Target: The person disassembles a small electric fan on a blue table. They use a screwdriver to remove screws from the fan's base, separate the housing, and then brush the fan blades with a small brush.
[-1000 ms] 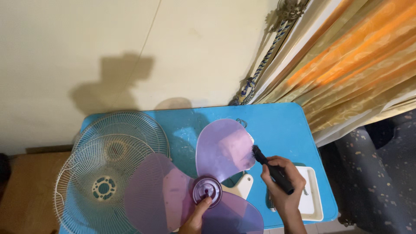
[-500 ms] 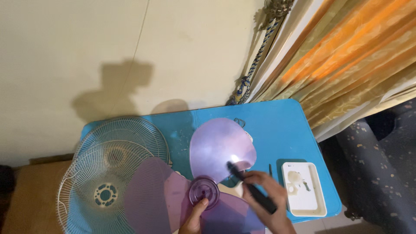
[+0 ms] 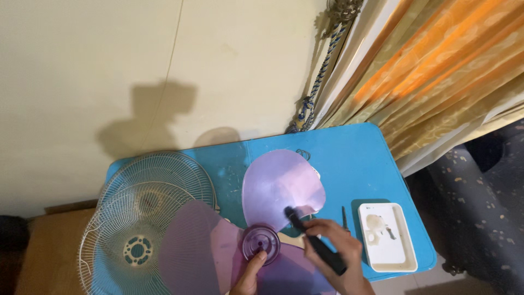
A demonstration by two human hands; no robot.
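A translucent purple three-bladed fan blade lies on a blue table. My left hand grips the round hub at its near edge. My right hand is closed around a black brush. The brush's bristle tip rests on the lower part of the upper blade, just right of the hub.
Two white wire fan guards lie stacked on the table's left side, partly under a blade. A white rectangular tray sits at the right near corner, a thin dark tool beside it. Orange-gold curtains hang at the right.
My right hand has brought the brush from the upper blade's right edge inward to a spot near the hub. The white tray, hidden behind that hand before, now shows.
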